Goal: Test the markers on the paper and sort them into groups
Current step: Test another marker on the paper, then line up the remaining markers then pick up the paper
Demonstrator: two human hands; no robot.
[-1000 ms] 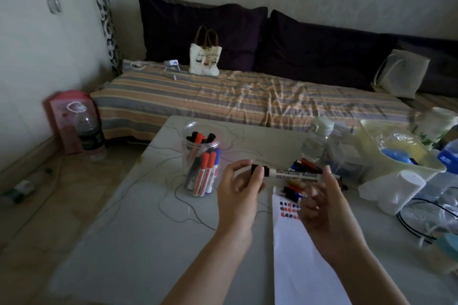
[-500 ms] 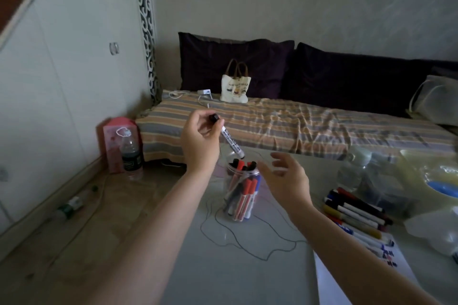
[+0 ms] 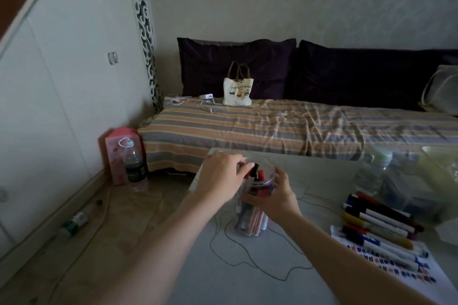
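A clear, round plastic jar (image 3: 250, 208) stands on a pale, smooth surface (image 3: 247, 280), packed with upright markers (image 3: 255, 218), caps up. The left hand (image 3: 220, 178) reaches over its rim, fingers pinching a black-capped marker (image 3: 253, 171) pointing down into it; the right hand (image 3: 277, 195) curls around the jar's side. More markers (image 3: 379, 225) lie flat, side by side, on white paper (image 3: 421, 277) at right.

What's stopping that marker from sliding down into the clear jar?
Nothing visible blocks it. The left hand pinches the marker at the open mouth of the jar, which the right hand steadies. Other markers already stand inside.
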